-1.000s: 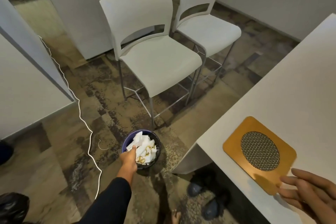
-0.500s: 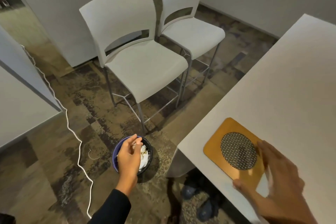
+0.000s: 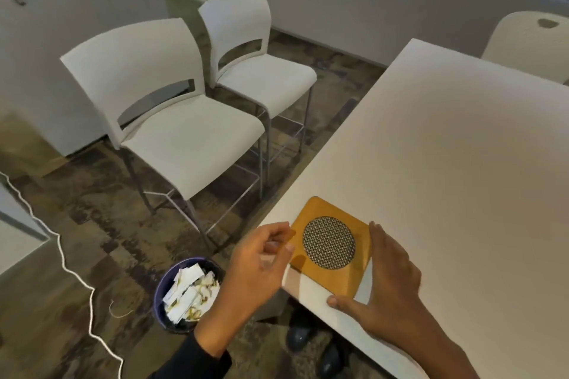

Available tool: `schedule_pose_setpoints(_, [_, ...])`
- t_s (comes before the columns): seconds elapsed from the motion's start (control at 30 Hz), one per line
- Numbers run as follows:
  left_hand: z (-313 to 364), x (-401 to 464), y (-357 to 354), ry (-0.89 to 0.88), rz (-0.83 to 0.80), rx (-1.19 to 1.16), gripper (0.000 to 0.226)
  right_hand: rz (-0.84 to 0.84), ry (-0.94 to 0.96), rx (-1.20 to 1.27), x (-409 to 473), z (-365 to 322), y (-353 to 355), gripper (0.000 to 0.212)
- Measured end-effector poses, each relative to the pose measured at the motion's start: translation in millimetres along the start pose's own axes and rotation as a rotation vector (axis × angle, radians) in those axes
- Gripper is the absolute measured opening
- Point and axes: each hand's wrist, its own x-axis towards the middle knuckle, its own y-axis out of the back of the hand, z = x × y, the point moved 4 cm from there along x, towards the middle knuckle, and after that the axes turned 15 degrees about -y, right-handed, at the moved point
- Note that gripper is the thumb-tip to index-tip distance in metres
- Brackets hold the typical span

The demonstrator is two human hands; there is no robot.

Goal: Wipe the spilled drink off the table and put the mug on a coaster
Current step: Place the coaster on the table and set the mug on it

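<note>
At the lower centre of the frame, a square wooden coaster [image 3: 331,244] with a round woven inset lay flat on the white desk [image 3: 446,169], close to the desk's near corner. The right hand [image 3: 389,278] rested on the desk along the coaster's right edge, fingers straight and together, thumb stretched out under the coaster's lower edge; it grasped nothing. The left hand [image 3: 257,268] hovered at the coaster's left edge, fingers loosely curled and released, holding nothing; whether they touched the coaster could not be told. No mug showed in the frame. Lower left, on the patterned floor, stood a small dark bin [image 3: 187,295] filled with crumpled white paper. Two white chairs [image 3: 172,108] stood in the upper left, beside the desk.
</note>
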Motion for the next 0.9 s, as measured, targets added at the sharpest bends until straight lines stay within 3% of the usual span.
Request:
schedule_pose_setpoints(0.27, [9, 10, -22, 0.116, -0.092, 0.163, 0.049, 0.009, 0.013, 0.031, 2, 8, 0, 0.148])
schedule_pose_setpoints(0.5, [17, 13, -24, 0.284, 0.018, -0.018, 0.031, 0.076, 0.078, 0.135, -3, 13, 7, 0.146])
schedule_pose_setpoints(0.67, [28, 8, -36, 0.275, 0.026, -0.064, 0.021, 0.100, 0.105, 0.189, -13, 33, 21, 0.146])
schedule_pose_setpoints(0.9, [56, 6, -87, 0.243, -0.054, -0.108, 0.026, 0.185, 0.079, 0.245, -30, 87, 62, 0.150])
